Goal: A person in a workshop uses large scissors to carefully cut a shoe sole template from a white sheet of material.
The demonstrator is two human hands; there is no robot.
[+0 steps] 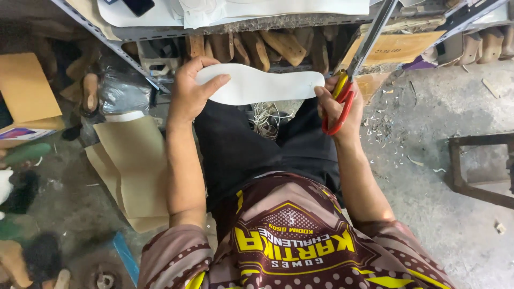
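Brown cardboard sheets [134, 166] lean on the floor beside the person's left leg, under a shelf of wooden shoe lasts [267, 48]. The white insole cutout [262, 85] sits above the lap, left hand [187, 93] curled around its heel end, thumb on top. Right hand [337, 104] fingertips touch the toe end, fingers closed through red-handled scissors [350, 75] pointing up.

I see insole [257, 84] between both hands, left hand [188, 92] at its left end, right hand [337, 104] with scissors [345, 88] at its right, shelf [267, 24] behind, cardboard [134, 166] on floor [428, 176] left.
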